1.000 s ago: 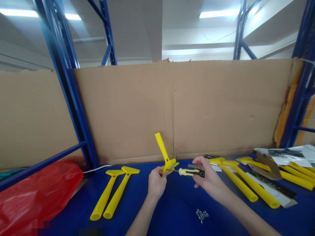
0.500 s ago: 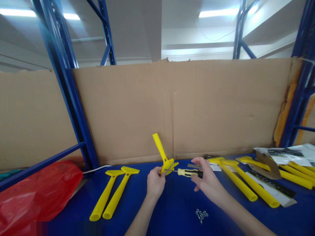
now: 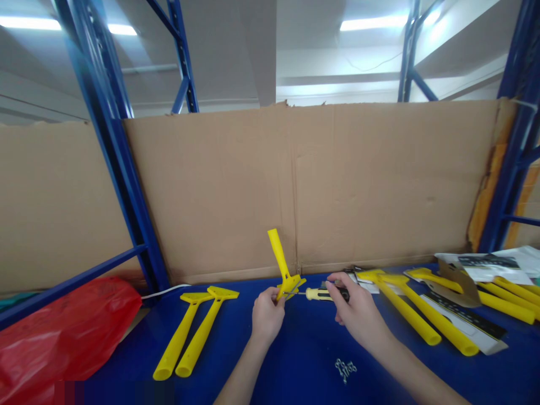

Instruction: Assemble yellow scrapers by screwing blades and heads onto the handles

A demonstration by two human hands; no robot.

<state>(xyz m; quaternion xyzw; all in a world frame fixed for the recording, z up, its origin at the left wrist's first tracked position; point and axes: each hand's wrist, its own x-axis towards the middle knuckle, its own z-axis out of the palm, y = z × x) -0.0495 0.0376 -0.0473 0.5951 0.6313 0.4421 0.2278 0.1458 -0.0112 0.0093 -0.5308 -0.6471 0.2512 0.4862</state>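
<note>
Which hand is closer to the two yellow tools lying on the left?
Left. The left hand is to the right of the two yellow tools; the right hand is farther right, at the screwdriver.

With the held yellow tool [image 3: 280,259] marking the clock's centre, a cardboard panel [image 3: 219,191] is walling off twelve o'clock. At three, the screwdriver [image 3: 318,294] is bridging the space to the right hand [image 3: 358,306], barring a straight crossing. Between the forearms [image 3: 243,372], bare tabletop [image 3: 299,363] is leaving a lane at six, while small metal pieces [image 3: 345,370] are obstructing it near five. At eight, a bare strip is running between the left hand [image 3: 268,315] and two yellow tools [image 3: 200,337]; farther out, towards nine, a red bag [image 3: 71,332] is bulging. Just past three, beyond the right hand, more yellow tools [image 3: 410,312] are crowding the way.
</note>
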